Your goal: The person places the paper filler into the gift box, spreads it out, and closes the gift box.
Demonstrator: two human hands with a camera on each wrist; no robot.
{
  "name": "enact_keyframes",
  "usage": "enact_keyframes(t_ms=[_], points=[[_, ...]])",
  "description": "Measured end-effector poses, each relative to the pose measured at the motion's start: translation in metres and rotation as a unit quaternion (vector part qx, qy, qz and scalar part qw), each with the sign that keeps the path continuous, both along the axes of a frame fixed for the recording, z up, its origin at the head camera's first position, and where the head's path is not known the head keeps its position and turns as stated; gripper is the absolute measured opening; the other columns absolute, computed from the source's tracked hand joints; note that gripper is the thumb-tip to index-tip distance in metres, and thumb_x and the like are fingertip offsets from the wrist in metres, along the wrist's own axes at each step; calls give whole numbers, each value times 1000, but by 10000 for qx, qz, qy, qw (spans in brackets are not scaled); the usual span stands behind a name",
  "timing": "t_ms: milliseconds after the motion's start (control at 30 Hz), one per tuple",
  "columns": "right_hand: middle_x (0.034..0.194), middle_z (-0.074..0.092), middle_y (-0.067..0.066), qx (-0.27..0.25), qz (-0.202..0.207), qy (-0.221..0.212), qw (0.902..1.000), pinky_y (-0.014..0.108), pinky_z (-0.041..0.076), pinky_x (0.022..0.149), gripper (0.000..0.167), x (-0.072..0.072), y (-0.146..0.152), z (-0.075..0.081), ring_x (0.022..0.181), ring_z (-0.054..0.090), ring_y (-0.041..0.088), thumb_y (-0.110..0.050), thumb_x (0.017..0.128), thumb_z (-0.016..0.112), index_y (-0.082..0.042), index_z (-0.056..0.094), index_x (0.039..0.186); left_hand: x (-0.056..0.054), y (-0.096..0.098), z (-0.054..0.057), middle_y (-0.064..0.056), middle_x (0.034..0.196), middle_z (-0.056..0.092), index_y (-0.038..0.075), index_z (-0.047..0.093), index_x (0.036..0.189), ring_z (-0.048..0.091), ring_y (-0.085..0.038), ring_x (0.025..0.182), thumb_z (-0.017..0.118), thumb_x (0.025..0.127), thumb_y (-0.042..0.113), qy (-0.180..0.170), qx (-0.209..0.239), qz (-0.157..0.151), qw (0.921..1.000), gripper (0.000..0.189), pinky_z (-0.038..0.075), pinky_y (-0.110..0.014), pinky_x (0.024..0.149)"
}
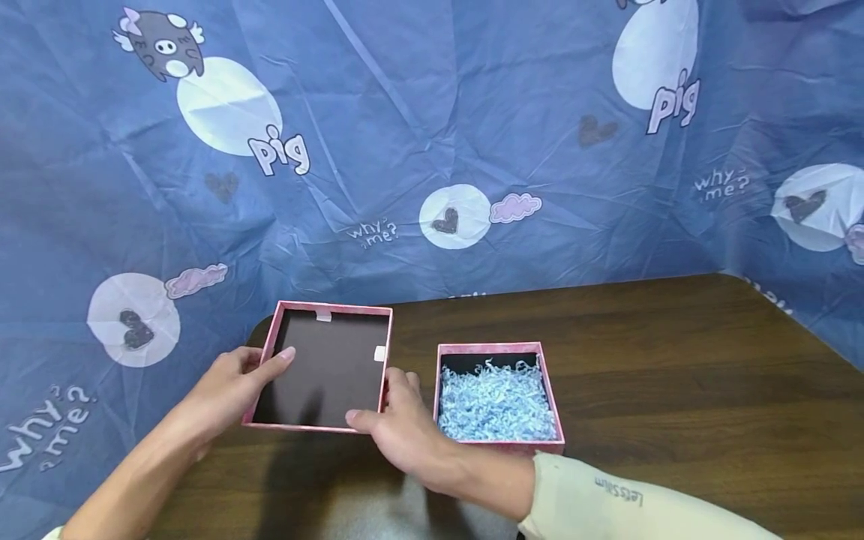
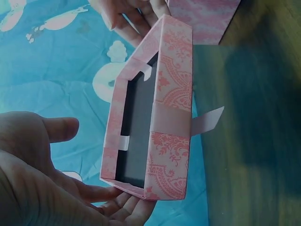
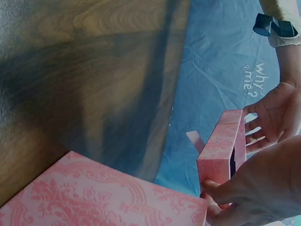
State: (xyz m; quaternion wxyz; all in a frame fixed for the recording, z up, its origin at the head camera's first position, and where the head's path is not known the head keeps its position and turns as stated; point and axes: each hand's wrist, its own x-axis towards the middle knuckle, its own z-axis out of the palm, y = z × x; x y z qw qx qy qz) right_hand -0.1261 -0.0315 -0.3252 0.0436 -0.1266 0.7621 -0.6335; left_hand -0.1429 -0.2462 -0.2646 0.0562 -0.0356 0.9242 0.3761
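Observation:
In the head view, a shallow pink patterned box lid [image 1: 331, 360] with a black inside is held up tilted at the left, its hollow side facing me. My left hand [image 1: 229, 386] is at its left side, the thumb reaching over the rim; the left wrist view shows the straight fingers of that hand [image 2: 42, 165] bearing the edge and the thumb apart from it. My right hand [image 1: 408, 427] pinches the lower right corner, thumb inside the rim and fingers outside. A pale ribbon tab [image 2: 209, 121] sticks out from the lid's outer face.
To the right of the lid, a pink open box [image 1: 489, 348] filled with light blue shredded paper [image 1: 496, 401] stands on the dark wooden table [image 1: 675, 375]. Close behind the table hangs a blue printed cloth [image 1: 378, 150], which also covers the left side.

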Motion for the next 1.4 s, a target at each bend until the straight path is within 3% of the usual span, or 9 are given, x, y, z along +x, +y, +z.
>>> enact_keyframes(t_ms=[267,533,900,1400], points=[[111,42,14,41,-64,160,9998,37,42,85,56,-1,6,1,102,48,28,-16,79,71,5,48,125,-2,4,5,-27,120,54,-17,36,134,53,-36,109,46,97,52,109,-29,-122,9999,78,43,-49,91],[114,42,14,-74,-34,160,9998,36,44,86,53,-2,11,7,103,51,30,-16,80,71,3,48,123,-2,9,12,-25,118,57,-16,38,134,55,-33,106,46,98,48,220,10,-220,9995,74,44,-45,89],[119,39,14,-769,-68,-11,9970,34,46,83,46,-2,20,9,100,56,28,-8,83,67,2,47,123,-3,22,21,-24,121,56,-12,38,136,53,-34,110,46,97,51,318,118,-346,9988,74,42,-47,93],[125,36,16,-527,123,-185,9984,40,50,91,50,-8,54,15,108,56,32,-12,87,64,2,42,130,-7,45,24,-23,124,54,-11,38,137,56,-32,109,50,97,46,365,568,-593,9960,70,42,-46,95]])
